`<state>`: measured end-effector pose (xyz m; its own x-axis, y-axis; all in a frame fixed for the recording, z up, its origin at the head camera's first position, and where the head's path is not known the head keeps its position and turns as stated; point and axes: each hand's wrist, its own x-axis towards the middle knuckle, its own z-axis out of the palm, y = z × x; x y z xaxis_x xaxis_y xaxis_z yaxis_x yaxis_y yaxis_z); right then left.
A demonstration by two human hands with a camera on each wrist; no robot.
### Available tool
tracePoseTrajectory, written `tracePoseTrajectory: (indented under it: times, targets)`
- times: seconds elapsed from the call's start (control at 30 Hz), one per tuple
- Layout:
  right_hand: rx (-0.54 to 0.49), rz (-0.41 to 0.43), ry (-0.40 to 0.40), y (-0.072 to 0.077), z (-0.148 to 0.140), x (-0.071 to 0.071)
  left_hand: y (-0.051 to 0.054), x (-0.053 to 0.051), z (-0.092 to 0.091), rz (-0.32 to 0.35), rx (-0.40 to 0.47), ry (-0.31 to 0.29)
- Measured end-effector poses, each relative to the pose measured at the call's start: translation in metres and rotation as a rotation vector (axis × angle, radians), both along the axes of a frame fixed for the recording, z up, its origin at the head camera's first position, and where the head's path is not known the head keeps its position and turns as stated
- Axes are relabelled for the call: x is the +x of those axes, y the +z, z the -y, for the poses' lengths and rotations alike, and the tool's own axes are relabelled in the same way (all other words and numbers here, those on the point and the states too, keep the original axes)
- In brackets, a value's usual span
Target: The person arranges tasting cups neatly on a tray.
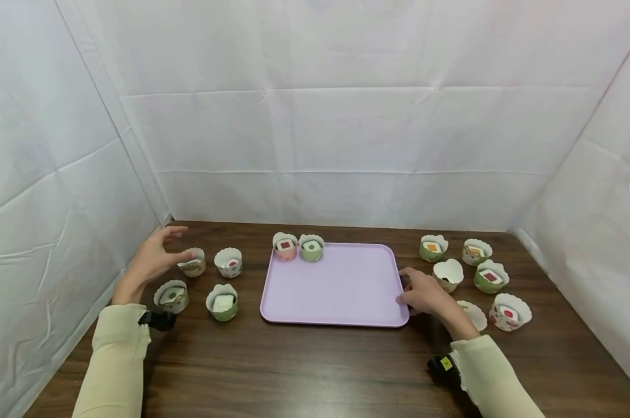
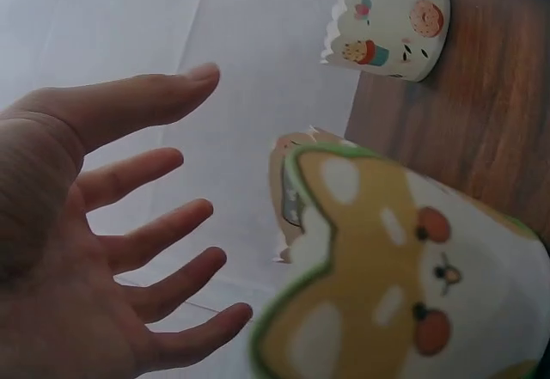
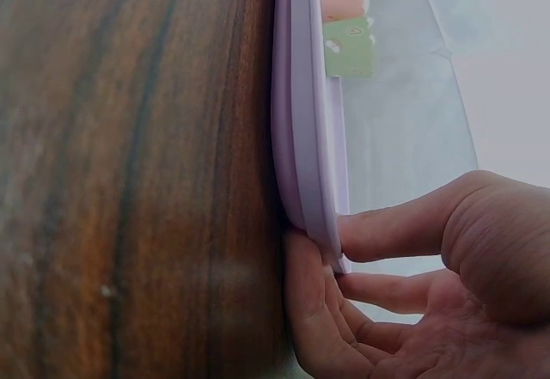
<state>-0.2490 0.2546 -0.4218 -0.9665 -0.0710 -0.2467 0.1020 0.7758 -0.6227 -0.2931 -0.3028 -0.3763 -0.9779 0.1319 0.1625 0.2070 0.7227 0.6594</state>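
Note:
My left hand (image 1: 153,255) is held with fingers spread and thumb apart, above a tan paper cup (image 1: 193,267) at the back left. From the head view I cannot tell whether the thumb touches its rim. In the left wrist view the fingers hold nothing, and a cup with an animal face (image 2: 387,267) stands close by. My right hand (image 1: 427,293) pinches the right rim of a lilac tray (image 1: 335,284), thumb on top and fingers under the edge (image 3: 314,164). A pink cup (image 1: 285,253) and a green cup (image 1: 312,253) stand side by side in the tray's back left corner.
More cups stand at left: a white patterned one (image 1: 228,268) and a green one (image 1: 222,313). Several cups, such as a green one (image 1: 431,253) and a white one with red spots (image 1: 510,319), stand right of the tray. White cloth walls (image 1: 346,133) enclose the brown table (image 1: 273,371).

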Motion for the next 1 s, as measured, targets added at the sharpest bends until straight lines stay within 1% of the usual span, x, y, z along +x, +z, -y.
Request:
tracePoseTrajectory:
  times: [0.17,0.33,0.5,0.6,0.87,1.0]
  targets:
    - [0.002,0.001,-0.001,0.001,-0.002,-0.001,-0.002,-0.006,0.001,0.054,-0.011,-0.066]
    - [-0.002,-0.010,0.002,-0.002,-0.001,0.000,-0.006,-0.006,0.000,0.117,-0.047,-0.095]
    - [0.000,-0.006,0.000,-0.002,-0.002,0.001,-0.012,-0.005,-0.004,0.170,-0.043,-0.124]
    - [0.003,-0.010,0.001,-0.002,-0.002,0.000,-0.014,-0.005,-0.006,0.181,-0.056,-0.116]
    - [0.001,-0.005,0.003,-0.003,-0.002,0.000,-0.017,-0.006,-0.007,0.232,-0.119,-0.065]
    - [0.000,-0.010,-0.001,-0.003,-0.003,0.000,-0.018,-0.007,-0.007,0.226,-0.135,-0.041]
